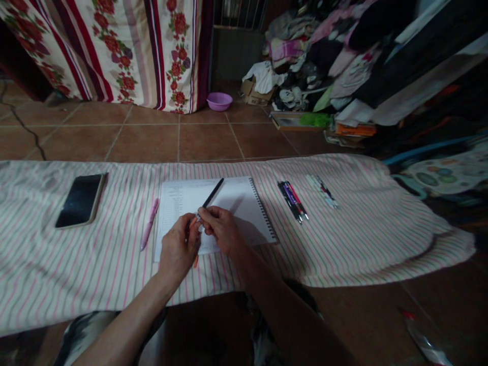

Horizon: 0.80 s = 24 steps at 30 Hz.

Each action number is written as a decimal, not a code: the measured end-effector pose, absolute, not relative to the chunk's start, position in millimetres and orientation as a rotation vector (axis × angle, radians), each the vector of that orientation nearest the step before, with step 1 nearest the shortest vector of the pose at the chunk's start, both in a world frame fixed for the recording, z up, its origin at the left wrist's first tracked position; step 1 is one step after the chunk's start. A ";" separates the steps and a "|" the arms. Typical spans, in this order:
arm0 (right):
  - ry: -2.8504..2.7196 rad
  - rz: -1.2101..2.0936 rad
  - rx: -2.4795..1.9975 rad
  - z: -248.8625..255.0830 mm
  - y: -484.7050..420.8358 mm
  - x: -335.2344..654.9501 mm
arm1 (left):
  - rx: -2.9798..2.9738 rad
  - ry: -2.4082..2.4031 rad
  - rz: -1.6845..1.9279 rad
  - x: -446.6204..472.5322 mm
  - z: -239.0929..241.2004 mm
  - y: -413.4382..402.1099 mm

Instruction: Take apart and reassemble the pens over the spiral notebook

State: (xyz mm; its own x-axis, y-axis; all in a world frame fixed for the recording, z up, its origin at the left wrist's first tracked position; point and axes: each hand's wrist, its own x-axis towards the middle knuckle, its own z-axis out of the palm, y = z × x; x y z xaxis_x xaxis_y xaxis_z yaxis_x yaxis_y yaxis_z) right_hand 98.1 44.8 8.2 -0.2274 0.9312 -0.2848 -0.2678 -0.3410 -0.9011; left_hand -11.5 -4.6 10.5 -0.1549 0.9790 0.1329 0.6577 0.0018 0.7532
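Observation:
Both my hands meet over an open spiral notebook [244, 203] lying on a striped cloth [362, 229]. My right hand [222, 229] pinches a black pen [212, 193] whose far end points up and right. My left hand [178, 249] is closed around an orange pen part [195, 262], whose tip shows below the fingers. The two hands touch at the fingertips.
A pink pen [149, 224] lies left of the notebook, a dark phone [80, 201] further left. Several pens [293, 201] and a second pen bunch [323, 191] lie to the right. Tiled floor, a purple bowl [219, 101], a floral bedcover and piled clothes sit beyond.

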 end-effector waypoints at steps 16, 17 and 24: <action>-0.773 1.588 -1.317 8.3 57.2 107.3 | 1.499 1.792 1.061 -16.6 13.0 -14.3; -0.782 1.561 -1.334 8.6 59.4 110.2 | 1.450 1.782 1.068 -17.6 12.5 -15.2; -1.181 1.383 -1.545 3.3 66.1 126.8 | 0.904 1.563 1.312 -22.9 10.2 -11.4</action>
State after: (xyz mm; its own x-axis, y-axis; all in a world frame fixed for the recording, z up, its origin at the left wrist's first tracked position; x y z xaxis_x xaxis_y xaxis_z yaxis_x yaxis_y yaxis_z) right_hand 126.8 66.1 3.3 -0.0041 0.9510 -0.3092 0.1562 -0.3048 -0.9395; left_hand -22.9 -11.4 10.2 -0.3496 0.9217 -0.1683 -0.0062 0.1773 0.9841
